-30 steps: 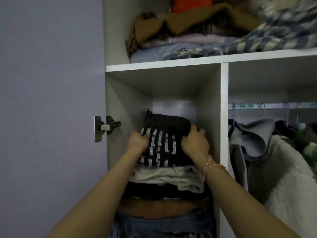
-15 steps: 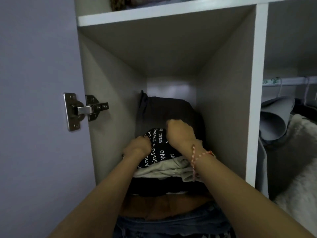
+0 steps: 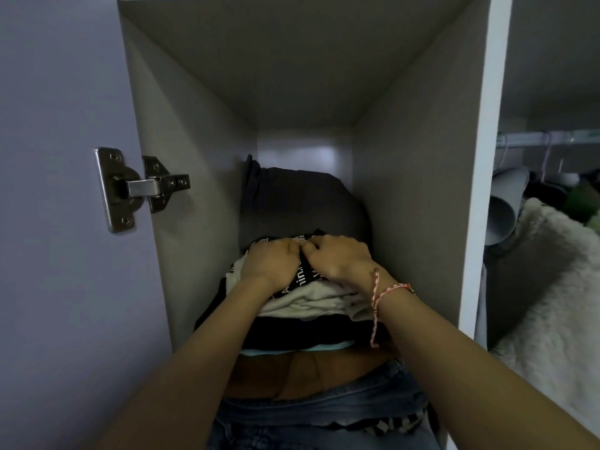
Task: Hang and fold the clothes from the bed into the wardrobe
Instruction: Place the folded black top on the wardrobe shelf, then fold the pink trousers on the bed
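Wardrobe compartment, narrow and pale-walled. Black printed garment lies folded atop the clothes stack at frame centre. Left hand and right hand, knuckles nearly touching, both curl their fingers into its far edge.

Risk: the beige layer beneath bulges toward 6 o'clock, and a hard tuck could slide it out or undo the fold.

White lettering: fragments "hin" and "re" only; no brand legible.

Door hinge at 9 o'clock.
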Demonstrator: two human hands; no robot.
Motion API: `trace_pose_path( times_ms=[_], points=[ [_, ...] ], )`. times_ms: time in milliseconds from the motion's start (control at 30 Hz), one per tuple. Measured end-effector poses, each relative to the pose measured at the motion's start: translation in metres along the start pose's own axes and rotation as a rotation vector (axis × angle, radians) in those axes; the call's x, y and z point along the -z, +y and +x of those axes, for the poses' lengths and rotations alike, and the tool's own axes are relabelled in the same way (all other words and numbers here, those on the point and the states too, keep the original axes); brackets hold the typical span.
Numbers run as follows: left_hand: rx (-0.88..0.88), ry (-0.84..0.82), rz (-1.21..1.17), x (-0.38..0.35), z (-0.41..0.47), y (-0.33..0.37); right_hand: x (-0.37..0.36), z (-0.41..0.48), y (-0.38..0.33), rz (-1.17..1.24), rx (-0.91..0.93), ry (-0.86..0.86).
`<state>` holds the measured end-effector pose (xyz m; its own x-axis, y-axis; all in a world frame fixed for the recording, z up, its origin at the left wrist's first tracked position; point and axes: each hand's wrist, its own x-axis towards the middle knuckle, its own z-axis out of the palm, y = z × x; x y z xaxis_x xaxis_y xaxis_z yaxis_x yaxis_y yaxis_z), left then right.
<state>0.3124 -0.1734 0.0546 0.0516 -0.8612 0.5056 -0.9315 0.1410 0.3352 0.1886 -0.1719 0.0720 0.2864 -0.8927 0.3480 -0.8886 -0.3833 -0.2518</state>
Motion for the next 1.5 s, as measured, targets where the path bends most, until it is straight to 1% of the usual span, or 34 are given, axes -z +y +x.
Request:
trace_pose_path(
  times_ms=[33, 100, 133, 200, 233, 267, 333, 400, 500, 567, 600, 633, 700, 733, 767, 800, 833, 867, 1000, 1100, 1167, 1367, 1500],
  points=[
    [0.033, -0.031, 0.022, -0.002, -0.001, -0.001, -0.002, -0.003, 0.003, 0.012, -0.001, 0.02],
    [0.062, -0.038, 0.175, -0.005, -0.003, 0.001, -0.003, -0.006, 0.003, 0.009, -0.017, 0.053],
    [0.095, -0.028, 0.279, -0.006, -0.004, 0.003, -0.003, -0.006, 0.002, -0.007, -0.02, 0.05],
    [0.176, 0.049, 0.462, -0.008, -0.01, 0.009, -0.006, -0.008, -0.001, -0.058, -0.016, 0.035],
    [0.214, 0.093, 0.478, -0.007, -0.016, 0.015, -0.007, -0.011, -0.003, -0.081, -0.017, 0.041],
    [0.192, 0.143, 0.512, -0.008, -0.02, 0.018, -0.008, -0.014, -0.004, -0.109, -0.016, 0.06],
    [0.156, 0.209, 0.488, -0.005, -0.031, 0.02, -0.009, -0.026, -0.006, -0.179, 0.019, 0.109],
    [0.156, 0.239, 0.416, 0.0, -0.038, 0.015, -0.007, -0.042, -0.007, -0.205, 0.088, 0.118],
    [0.281, 0.24, 0.091, 0.009, -0.04, 0.006, 0.003, -0.072, -0.005, -0.154, 0.182, 0.117],
    [0.372, 0.256, -0.157, 0.018, -0.047, 0.017, 0.012, -0.098, 0.001, 0.02, 0.194, 0.141],
    [0.371, 0.296, -0.243, 0.02, -0.057, 0.025, 0.016, -0.108, 0.002, 0.16, 0.184, 0.15],
    [0.312, 0.367, -0.332, 0.019, -0.073, 0.042, 0.021, -0.124, 0.005, 0.288, 0.159, 0.158],
    [0.079, 0.523, -0.509, 0.013, -0.117, 0.084, 0.032, -0.155, 0.012, 0.443, 0.136, 0.196],
    [-0.041, 0.563, -0.607, 0.01, -0.139, 0.102, 0.038, -0.167, 0.016, 0.481, 0.139, 0.228],
    [-0.144, 0.561, -0.708, 0.006, -0.159, 0.122, 0.044, -0.184, 0.024, 0.499, 0.134, 0.274],
    [-0.234, 0.534, -0.811, 0.003, -0.174, 0.141, 0.048, -0.2, 0.034, 0.52, 0.116, 0.321],
    [-0.296, 0.472, -0.893, -0.003, -0.192, 0.165, 0.056, -0.227, 0.052, 0.51, 0.07, 0.355],
    [-0.343, 0.435, -0.914, -0.005, -0.195, 0.172, 0.061, -0.238, 0.059, 0.512, 0.05, 0.362],
    [-0.586, 0.076, -0.858, -0.036, -0.235, 0.243, 0.085, -0.335, 0.123, 0.441, -0.235, 0.432],
    [-0.672, -0.181, -0.881, -0.064, -0.276, 0.304, 0.1, -0.41, 0.168, 0.4, -0.489, 0.519],
    [-0.729, -0.35, -0.906, -0.078, -0.309, 0.343, 0.112, -0.464, 0.189, 0.4, -0.621, 0.579],
    [-1.049, -0.612, -0.839, -0.095, -0.405, 0.436, 0.132, -0.613, 0.222, 0.358, -0.935, 0.725],
    [-1.286, -0.782, -0.739, -0.093, -0.473, 0.489, 0.138, -0.717, 0.234, 0.374, -1.132, 0.897]
  ],
)
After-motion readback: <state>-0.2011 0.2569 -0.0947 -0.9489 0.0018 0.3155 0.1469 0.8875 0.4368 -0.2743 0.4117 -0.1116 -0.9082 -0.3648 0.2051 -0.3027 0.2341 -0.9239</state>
